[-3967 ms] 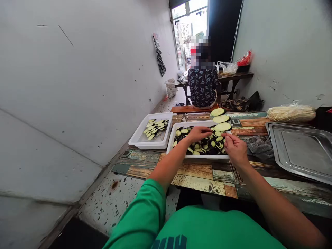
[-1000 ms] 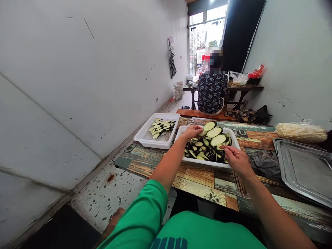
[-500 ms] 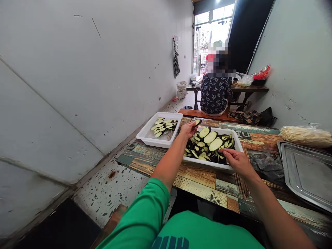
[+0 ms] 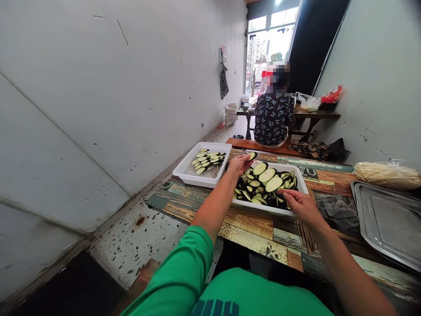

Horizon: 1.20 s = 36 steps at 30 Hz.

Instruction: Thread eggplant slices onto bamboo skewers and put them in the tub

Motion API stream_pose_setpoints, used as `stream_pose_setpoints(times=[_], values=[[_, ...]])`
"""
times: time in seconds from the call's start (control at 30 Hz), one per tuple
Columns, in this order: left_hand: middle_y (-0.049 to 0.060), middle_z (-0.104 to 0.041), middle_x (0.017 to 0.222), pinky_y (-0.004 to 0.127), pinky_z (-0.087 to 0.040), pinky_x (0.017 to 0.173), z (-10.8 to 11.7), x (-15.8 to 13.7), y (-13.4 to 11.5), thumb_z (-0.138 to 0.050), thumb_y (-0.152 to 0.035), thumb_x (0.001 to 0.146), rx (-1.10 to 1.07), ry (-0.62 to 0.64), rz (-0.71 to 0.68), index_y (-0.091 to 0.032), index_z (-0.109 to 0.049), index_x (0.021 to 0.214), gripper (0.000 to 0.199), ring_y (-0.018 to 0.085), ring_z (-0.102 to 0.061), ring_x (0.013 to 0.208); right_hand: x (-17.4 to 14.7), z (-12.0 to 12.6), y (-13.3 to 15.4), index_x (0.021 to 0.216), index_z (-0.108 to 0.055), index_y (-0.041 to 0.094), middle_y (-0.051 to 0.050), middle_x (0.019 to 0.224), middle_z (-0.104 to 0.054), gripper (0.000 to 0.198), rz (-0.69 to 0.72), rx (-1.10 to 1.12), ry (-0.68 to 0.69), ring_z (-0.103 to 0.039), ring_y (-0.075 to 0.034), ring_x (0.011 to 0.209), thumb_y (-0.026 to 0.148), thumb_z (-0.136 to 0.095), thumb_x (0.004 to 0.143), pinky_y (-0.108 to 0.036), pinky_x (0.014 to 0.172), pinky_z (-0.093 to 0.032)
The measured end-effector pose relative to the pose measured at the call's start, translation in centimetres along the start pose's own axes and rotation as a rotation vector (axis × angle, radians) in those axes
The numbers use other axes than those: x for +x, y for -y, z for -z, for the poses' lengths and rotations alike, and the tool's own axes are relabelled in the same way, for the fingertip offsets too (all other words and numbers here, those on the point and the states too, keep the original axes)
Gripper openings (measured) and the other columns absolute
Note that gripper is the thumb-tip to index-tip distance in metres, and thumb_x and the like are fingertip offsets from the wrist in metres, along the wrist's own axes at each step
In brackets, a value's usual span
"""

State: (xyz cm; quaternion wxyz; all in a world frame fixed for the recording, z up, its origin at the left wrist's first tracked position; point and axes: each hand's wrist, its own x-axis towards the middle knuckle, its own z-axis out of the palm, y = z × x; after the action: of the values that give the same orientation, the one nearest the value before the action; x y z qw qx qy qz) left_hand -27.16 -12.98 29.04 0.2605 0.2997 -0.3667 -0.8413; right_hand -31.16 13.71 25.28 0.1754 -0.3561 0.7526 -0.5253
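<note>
My left hand [image 4: 240,164] is closed on an eggplant slice [image 4: 252,156] above the back left corner of a white tub [image 4: 263,209]. Loose eggplant slices [image 4: 254,183] with dark skin and pale flesh fill this tub. My right hand [image 4: 298,202] pinches a thin wooden skewer [image 4: 280,190] over the tub's right side. Three large eggplant slices [image 4: 267,175] lie in a slanting row from the skewer's end towards my left hand; the skewer's length inside them is hidden. Further left, a second white tub [image 4: 197,179] holds skewered eggplant slices [image 4: 206,161] with stick ends showing.
Bare wooden skewers [image 4: 305,237] lie right of the full tub, beside a crumpled grey cloth [image 4: 338,213]. Metal trays [image 4: 391,219] and a bag of pale thin strands [image 4: 386,174] are at the right. Beyond the table, a person [image 4: 273,118] sits with their back to me.
Almost nothing differs. My left hand and its eggplant slice have shifted very slightly to the right; my right hand stays at the same spot.
</note>
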Motion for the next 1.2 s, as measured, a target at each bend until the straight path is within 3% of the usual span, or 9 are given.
stream_pose_setpoints(times=[0.7, 0.97, 1.2], values=[[0.004, -0.066, 0.065, 0.023, -0.052, 0.059, -0.5, -0.3, 0.6, -0.071, -0.002, 0.077, 0.061, 0.067, 0.054, -0.01, -0.064, 0.076, 0.011, 0.012, -0.064, 0.059, -0.1, -0.2, 0.8, 0.094, -0.075, 0.012, 0.005, 0.048, -0.035, 0.048, 0.03, -0.031, -0.027, -0.029, -0.011, 0.047, 0.053, -0.055, 0.079, -0.027, 0.047, -0.018], [0.0, -0.059, 0.057, 0.02, -0.036, 0.047, -0.6, -0.4, 0.8, -0.075, -0.006, 0.074, 0.147, 0.13, 0.07, -0.011, -0.061, 0.071, 0.015, 0.007, -0.052, 0.048, -0.3, -0.3, 0.8, 0.095, -0.077, 0.011, 0.001, 0.052, -0.047, 0.049, 0.067, -0.078, -0.09, -0.035, -0.012, 0.049, 0.052, -0.055, 0.081, -0.026, 0.047, -0.025], [0.0, -0.06, 0.061, 0.021, -0.036, 0.05, -0.4, -0.4, 0.9, -0.076, -0.007, 0.072, 0.184, 0.172, 0.051, -0.011, -0.062, 0.069, 0.015, 0.005, -0.046, 0.048, -0.3, -0.3, 0.7, 0.095, -0.077, 0.012, 0.001, 0.053, -0.048, 0.048, 0.092, -0.067, -0.104, -0.036, -0.012, 0.05, 0.052, -0.054, 0.081, -0.026, 0.047, -0.027]])
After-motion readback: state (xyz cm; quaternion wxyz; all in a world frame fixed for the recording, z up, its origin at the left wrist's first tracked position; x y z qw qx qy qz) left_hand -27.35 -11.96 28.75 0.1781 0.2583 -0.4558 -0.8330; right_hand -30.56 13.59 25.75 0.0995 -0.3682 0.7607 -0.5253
